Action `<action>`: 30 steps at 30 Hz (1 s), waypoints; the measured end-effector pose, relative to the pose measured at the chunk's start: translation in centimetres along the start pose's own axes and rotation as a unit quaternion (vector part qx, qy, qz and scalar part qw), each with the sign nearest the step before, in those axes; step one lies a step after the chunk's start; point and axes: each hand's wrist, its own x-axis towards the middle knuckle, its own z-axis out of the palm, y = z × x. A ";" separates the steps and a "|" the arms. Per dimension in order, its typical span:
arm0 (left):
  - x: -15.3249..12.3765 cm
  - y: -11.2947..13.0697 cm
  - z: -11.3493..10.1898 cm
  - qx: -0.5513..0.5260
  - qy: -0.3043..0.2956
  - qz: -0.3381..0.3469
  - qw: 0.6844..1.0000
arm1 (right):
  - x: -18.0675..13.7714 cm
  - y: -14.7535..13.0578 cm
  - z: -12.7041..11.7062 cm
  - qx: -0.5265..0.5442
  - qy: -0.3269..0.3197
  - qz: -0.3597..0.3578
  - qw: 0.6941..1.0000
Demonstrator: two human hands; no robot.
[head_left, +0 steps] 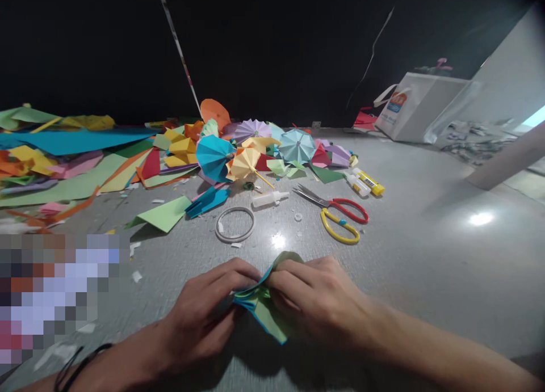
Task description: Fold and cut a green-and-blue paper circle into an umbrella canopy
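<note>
Between my two hands is a folded paper piece (268,315), green with blue edges, its pleats partly fanned out. My left hand (208,307) pinches its left end, where the folds bunch together. Bent over the upper right part, my right hand (313,293) grips the paper, with some fingertips hidden behind it. Just beyond the hands lie a grey ring (235,240), perhaps a tape roll, a small white glue bottle (266,199) and scissors (336,210) with one red and one yellow handle.
Finished paper umbrellas (298,145) are heaped at the back centre. Coloured paper sheets (76,179) and scraps spread over the left side. A yellow glue stick (369,183) lies right of the scissors. Far right stands a white bag (419,108).
</note>
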 end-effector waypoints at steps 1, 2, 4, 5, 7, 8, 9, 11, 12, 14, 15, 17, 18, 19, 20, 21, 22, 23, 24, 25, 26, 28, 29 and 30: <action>0.0 0.0 0.0 -0.002 0.000 -0.004 1.000 | -0.1 0.0 0.1 -0.001 -0.004 0.002 1.000; -0.1 0.0 0.0 -0.003 0.000 -0.008 1.000 | -0.1 0.0 0.2 -0.002 -0.010 0.004 1.000; -0.2 0.1 -0.1 0.000 -0.002 -0.008 1.000 | -0.2 0.1 0.2 0.000 -0.020 0.008 1.000; -0.2 0.1 -0.1 0.002 -0.004 -0.008 1.000 | -0.2 0.1 0.3 0.001 -0.023 0.009 1.000; -0.2 0.2 -0.2 0.004 -0.008 -0.006 1.000 | 0.0 0.0 0.3 0.003 -0.017 0.005 1.000; -0.1 0.2 -0.3 0.004 -0.010 -0.006 1.000 | 0.1 0.0 0.2 0.006 -0.004 0.003 1.000; -0.1 0.3 -0.3 0.005 -0.011 -0.003 1.000 | 0.2 -0.1 0.2 0.012 0.013 0.000 1.000; 0.1 0.3 -0.4 0.011 -0.014 0.009 1.000 | 0.4 -0.2 0.1 0.026 0.050 -0.005 0.998; 0.1 0.3 -0.4 0.016 -0.019 0.015 1.000 | 0.5 -0.2 0.0 0.033 0.063 -0.007 0.997; 0.2 0.3 -0.4 0.021 -0.027 0.023 0.999 | 0.4 -0.3 -0.1 0.039 0.070 -0.016 0.997; 0.3 0.3 -0.4 0.022 -0.027 0.026 0.999 | 0.4 -0.3 -0.2 0.039 0.067 -0.023 0.997; 0.3 0.3 -0.2 0.016 -0.022 0.023 0.999 | 0.3 -0.3 -0.3 0.034 0.062 -0.032 0.997; 0.3 0.3 -0.2 0.009 -0.017 0.018 1.000 | 0.2 -0.3 -0.4 0.031 0.057 -0.033 0.997; 0.3 0.3 -0.1 0.003 -0.011 0.014 1.000 | 0.2 -0.3 -0.4 0.031 0.051 -0.032 0.998; 0.3 0.3 -0.1 0.000 -0.007 0.012 1.000 | 0.3 -0.4 -0.4 0.031 0.045 -0.029 0.998; 0.3 0.3 -0.1 0.001 -0.007 0.012 1.000 | 0.3 -0.4 -0.4 0.033 0.037 -0.026 0.998; 0.3 0.2 -0.1 0.005 -0.010 0.018 1.000 | 0.3 -0.4 -0.4 0.035 0.031 -0.021 0.999; 0.2 0.2 -0.2 0.012 -0.013 0.024 1.000 | 0.3 -0.5 -0.4 0.036 0.031 -0.015 0.999; 0.2 0.1 -0.3 0.020 -0.018 0.030 0.999 | 0.3 -0.5 -0.3 0.034 0.035 -0.008 0.999; 0.1 0.1 -0.3 0.026 -0.020 0.036 0.999 | 0.3 -0.4 -0.2 0.031 0.040 0.000 0.999; 0.1 0.1 -0.4 0.030 -0.021 0.038 0.999 | 0.3 -0.4 -0.1 0.029 0.044 0.009 0.999; 0.1 0.2 -0.4 0.042 -0.014 0.037 0.998 | 0.1 -0.3 0.1 0.023 0.044 0.019 0.999; 0.1 0.3 -0.3 0.050 -0.009 0.031 0.998 | 0.0 -0.2 0.2 0.017 0.039 0.020 0.999; 0.1 0.4 -0.2 0.058 -0.005 0.023 0.998 | -0.1 -0.1 0.2 0.010 0.036 0.017 0.999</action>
